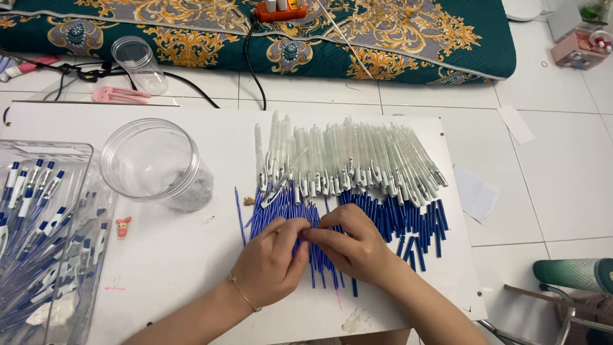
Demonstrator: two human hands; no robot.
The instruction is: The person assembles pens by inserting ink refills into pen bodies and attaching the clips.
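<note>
My left hand (271,259) and my right hand (354,246) meet fingertip to fingertip over a heap of thin blue pen refills (408,220) on a white board (179,255). Both hands pinch refills from the heap; the exact piece between the fingers is hidden. Just beyond the refills lies a row of several clear pen barrels with white clips (348,160). A thin bracelet circles my left wrist.
A clear plastic jar (156,165) stands left of the pens, and a clear tray of assembled blue-and-white pens (45,217) sits at the far left. A small pink figure (123,226) lies nearby. A patterned teal mattress (396,45) and cables lie beyond on the tiled floor.
</note>
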